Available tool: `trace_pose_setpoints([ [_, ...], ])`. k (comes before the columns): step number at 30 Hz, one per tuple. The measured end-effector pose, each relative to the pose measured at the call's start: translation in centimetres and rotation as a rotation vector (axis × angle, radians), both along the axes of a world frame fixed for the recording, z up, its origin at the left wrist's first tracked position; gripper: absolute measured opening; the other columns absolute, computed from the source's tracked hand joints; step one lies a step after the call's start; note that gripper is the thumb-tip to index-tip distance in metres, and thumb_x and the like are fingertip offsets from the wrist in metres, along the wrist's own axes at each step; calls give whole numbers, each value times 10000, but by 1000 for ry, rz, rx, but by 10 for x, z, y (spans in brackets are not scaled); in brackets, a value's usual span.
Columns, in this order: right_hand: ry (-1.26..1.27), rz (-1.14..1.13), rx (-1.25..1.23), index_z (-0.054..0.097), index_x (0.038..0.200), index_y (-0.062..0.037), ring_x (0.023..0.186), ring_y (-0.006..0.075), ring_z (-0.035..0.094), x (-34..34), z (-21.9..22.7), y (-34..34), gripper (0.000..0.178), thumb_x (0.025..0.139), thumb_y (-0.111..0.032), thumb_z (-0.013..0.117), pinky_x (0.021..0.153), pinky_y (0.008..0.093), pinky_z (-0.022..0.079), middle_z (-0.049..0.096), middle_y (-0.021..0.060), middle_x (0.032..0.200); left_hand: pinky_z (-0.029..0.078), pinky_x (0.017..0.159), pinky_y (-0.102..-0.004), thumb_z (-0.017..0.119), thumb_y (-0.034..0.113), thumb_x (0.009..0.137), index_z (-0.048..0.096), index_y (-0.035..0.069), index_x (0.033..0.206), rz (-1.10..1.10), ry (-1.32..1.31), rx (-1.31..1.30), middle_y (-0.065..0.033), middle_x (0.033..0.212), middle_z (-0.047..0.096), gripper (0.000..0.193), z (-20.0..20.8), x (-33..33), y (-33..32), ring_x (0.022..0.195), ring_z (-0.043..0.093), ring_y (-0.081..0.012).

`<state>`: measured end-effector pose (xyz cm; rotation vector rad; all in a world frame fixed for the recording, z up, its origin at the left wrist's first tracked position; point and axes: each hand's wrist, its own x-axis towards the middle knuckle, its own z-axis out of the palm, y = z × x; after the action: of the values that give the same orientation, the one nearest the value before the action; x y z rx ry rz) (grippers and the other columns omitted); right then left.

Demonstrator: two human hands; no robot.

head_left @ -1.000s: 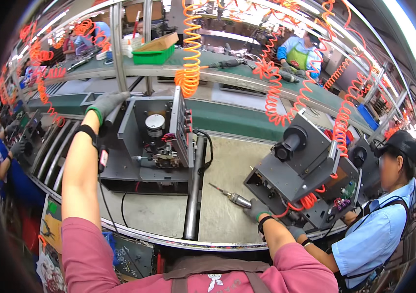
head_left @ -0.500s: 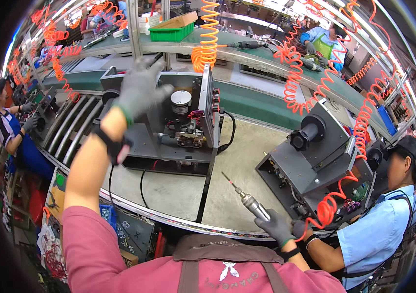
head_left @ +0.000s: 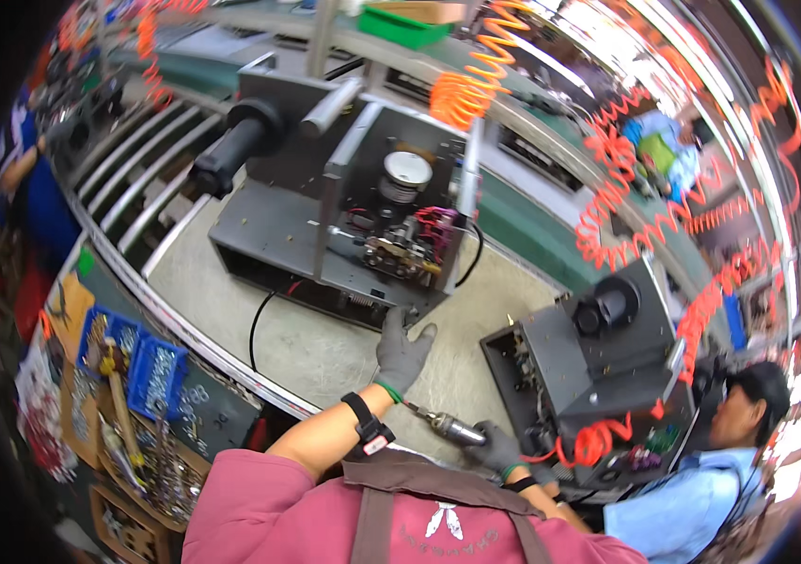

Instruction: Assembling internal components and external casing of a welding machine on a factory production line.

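Observation:
My left hand (head_left: 404, 357), in a grey glove, is open with its thumb apart. Its fingertips are at the lower front corner of a dark grey metal machine housing (head_left: 274, 230); whether they press on it I cannot tell. The housing has a black spool holder (head_left: 243, 146) on its left and a round white-topped part (head_left: 407, 169) above a wire feed mechanism (head_left: 405, 252). Low on the right, my gloved right hand (head_left: 494, 449) is shut on a silver air screwdriver (head_left: 454, 430). The screwdriver's bit points left, close to my left wrist.
A second grey housing (head_left: 598, 348) stands to the right, beside a co-worker in a light blue shirt (head_left: 687, 498). Blue bins (head_left: 158, 378) of small hardware are at lower left. Metal rollers (head_left: 142, 155) lie far left. Orange coiled hoses (head_left: 466, 94) hang down around the bench.
My left hand has come down from above the machine to its lower front corner. The screwdriver has swung to point more leftward. The view has shifted and turned.

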<state>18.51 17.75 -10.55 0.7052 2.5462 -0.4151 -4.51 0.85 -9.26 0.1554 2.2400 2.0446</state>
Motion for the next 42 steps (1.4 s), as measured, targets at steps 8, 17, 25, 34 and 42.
trace_pose_setpoints([
  [8, 650, -136, -554, 568, 1114, -30, 890, 283, 611, -124, 45, -8, 377, 892, -334, 573, 767, 386, 480, 626, 140, 992, 466, 764, -410, 777, 356, 672, 529, 45, 997, 194, -23, -115, -184, 993, 574, 513, -35, -10, 16, 921, 565, -332],
  [17, 980, -381, -1250, 609, 998, -50, 653, 158, 605, -386, 73, 51, 370, 971, -369, 424, 570, 288, 494, 639, 67, 842, 517, 772, -313, 781, 152, 725, 597, -11, 1028, -162, -228, 435, -72, 995, 659, 390, -36, -38, 24, 907, 630, -155],
  [25, 518, -258, -1316, 561, 1068, -79, 686, 166, 621, -440, 72, 82, 652, 858, -680, 415, 611, 315, 532, 617, 54, 814, 505, 859, -344, 745, 193, 759, 523, 2, 1153, -34, -422, 1173, -91, 1111, 628, 491, -20, -43, 36, 997, 617, -215],
  [34, 807, -21, -1408, 351, 1378, -69, 1034, 163, 546, -358, 121, -7, 698, 930, -605, 344, 894, 304, 475, 545, 88, 1150, 530, 717, -337, 765, 215, 726, 597, 14, 1099, 71, -39, -121, -92, 1010, 666, 456, 2, 24, -55, 864, 655, -196],
  [42, 598, 109, -1071, 608, 962, -16, 626, 87, 519, -267, 256, -84, 435, 934, -437, 502, 539, 231, 392, 576, 29, 756, 504, 713, -298, 547, 401, 907, 563, 39, 1128, 194, -422, 324, -43, 990, 622, 424, 142, 66, -186, 850, 601, -141],
])
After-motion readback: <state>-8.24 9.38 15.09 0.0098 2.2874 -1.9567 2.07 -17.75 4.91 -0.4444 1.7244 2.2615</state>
